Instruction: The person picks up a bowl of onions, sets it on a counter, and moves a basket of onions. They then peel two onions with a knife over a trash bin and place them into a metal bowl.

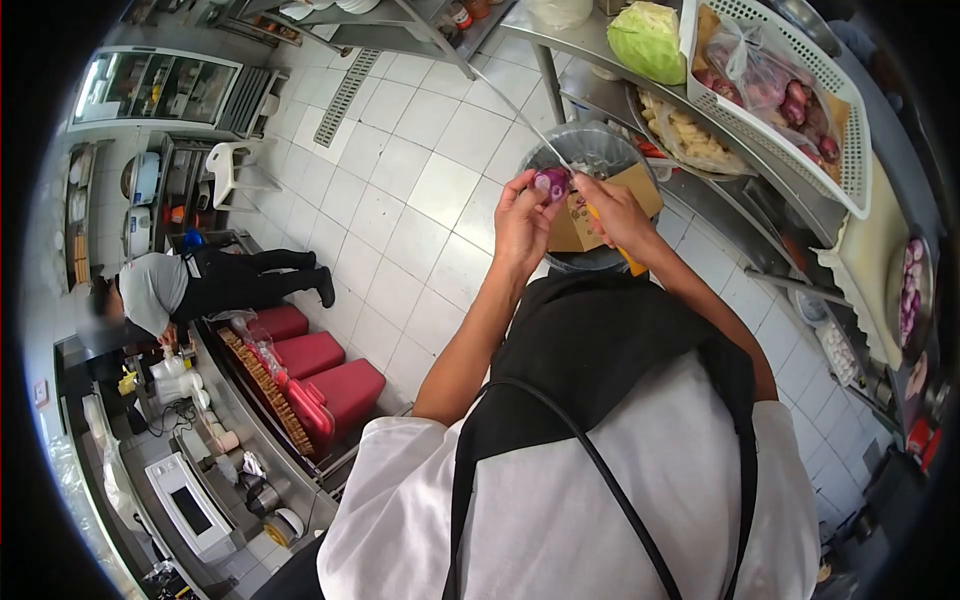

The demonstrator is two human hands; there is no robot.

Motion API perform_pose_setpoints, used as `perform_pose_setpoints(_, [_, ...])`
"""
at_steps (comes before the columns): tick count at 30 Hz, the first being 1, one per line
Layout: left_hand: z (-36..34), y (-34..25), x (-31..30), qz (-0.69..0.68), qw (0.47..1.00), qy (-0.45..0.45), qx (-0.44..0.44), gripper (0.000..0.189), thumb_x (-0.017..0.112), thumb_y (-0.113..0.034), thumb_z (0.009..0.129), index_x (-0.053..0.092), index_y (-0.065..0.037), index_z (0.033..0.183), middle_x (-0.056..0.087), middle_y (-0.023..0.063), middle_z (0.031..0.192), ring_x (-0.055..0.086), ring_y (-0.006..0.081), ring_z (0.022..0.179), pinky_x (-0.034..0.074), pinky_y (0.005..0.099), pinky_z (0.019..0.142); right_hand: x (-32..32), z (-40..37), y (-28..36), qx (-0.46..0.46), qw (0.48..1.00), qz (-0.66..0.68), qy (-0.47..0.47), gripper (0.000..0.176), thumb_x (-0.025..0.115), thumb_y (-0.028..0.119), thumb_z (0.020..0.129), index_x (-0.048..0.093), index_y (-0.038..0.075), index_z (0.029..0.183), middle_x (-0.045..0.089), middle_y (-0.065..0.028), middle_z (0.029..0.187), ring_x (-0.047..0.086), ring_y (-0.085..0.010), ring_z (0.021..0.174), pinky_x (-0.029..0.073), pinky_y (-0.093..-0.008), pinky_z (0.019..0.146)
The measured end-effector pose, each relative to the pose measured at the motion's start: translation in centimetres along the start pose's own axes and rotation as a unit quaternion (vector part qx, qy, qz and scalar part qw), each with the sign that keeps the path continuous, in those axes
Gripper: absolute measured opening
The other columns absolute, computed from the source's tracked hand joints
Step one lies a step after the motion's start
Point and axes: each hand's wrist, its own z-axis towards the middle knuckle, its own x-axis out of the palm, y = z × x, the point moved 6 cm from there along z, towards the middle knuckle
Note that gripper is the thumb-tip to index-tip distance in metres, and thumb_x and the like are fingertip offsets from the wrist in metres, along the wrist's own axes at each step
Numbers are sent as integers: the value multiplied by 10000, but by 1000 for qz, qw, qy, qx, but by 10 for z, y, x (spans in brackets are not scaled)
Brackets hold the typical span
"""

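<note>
Both hands full | left hand (pixel 522 225) gripped onion (pixel 552 183) | right hand (pixel 615 215) held knife (pixel 632 262) over bin (pixel 600 150) | shallow cuts seemed wisest

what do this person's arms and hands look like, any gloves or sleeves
The left hand and right hand are bare, with no gloves or wristwear visible. The forearms are uncovered up to short white fabric sleeves near the elbows. A black cloth apron with thin black straps covers the white shirt.

— Where is the onion (pixel 552 183)?
— Between the left hand (pixel 522 222) and the right hand (pixel 615 215) with the knife (pixel 630 258), above the bin (pixel 600 150).
— And the bench (pixel 578 36)?
— Further right. On it, a cabbage (pixel 645 40) lies beside a basket (pixel 812 50).
</note>
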Motion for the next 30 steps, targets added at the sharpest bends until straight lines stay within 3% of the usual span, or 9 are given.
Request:
perform_pose_setpoints(7, [7,5,-14,-104,991,55,-62,348,603,-3,879,476,-2,1203,582,192,1202,593,329,1159,486,472,1057,-5,7,-16,48,998,24,18,452,489,506,997,614,72,998,463,13,594,418,-66,441,333,-235,384])
perform_pose_setpoints(10, [11,6,-12,-52,995,39,-69,383,629,-18,896,458,-13,1239,580,202,1227,586,332,1180,482,454,1066,-6,0,-12,48,998,39,6,448,486,502,1001,609,72,1006,455,11,584,421,-68,439,332,-234,384])
perform_pose_setpoints(13, [15,8,-9,-4,997,50,-57,421,643,-18,911,440,-23,1280,585,192,1216,592,320,1169,489,429,1062,-4,-4,-6,39,998,45,8,492,479,551,989,597,78,921,456,1,570,422,-82,424,337,-243,385])
perform_pose_setpoints(16, [15,11,-7,-3,998,30,-60,442,634,19,910,434,-24,1302,588,179,1216,598,298,1158,501,412,1048,-1,-16,-2,123,982,136,41,552,466,585,984,555,53,870,456,-1,565,416,-95,415,340,-259,383])
perform_pose_setpoints(19, [18,17,-8,22,998,15,-54,457,641,7,914,427,-22,1317,593,175,1203,620,277,1112,519,411,1022,1,-10,-16,146,963,202,105,566,457,621,973,543,72,865,475,-14,569,435,-111,413,356,-267,382])
perform_pose_setpoints(22, [20,25,-8,48,998,8,-50,451,648,14,908,435,-16,1305,609,173,1163,650,269,1036,540,427,990,3,-8,-15,118,976,165,79,562,462,642,961,503,115,769,467,-16,553,429,-114,406,349,-260,381])
perform_pose_setpoints(30, [18,22,-3,71,997,-4,-5,372,655,83,878,494,20,1207,621,177,1106,667,265,998,590,378,910,2,-8,-9,59,992,107,24,478,477,531,999,540,79,857,483,-13,578,428,-90,422,348,-249,381])
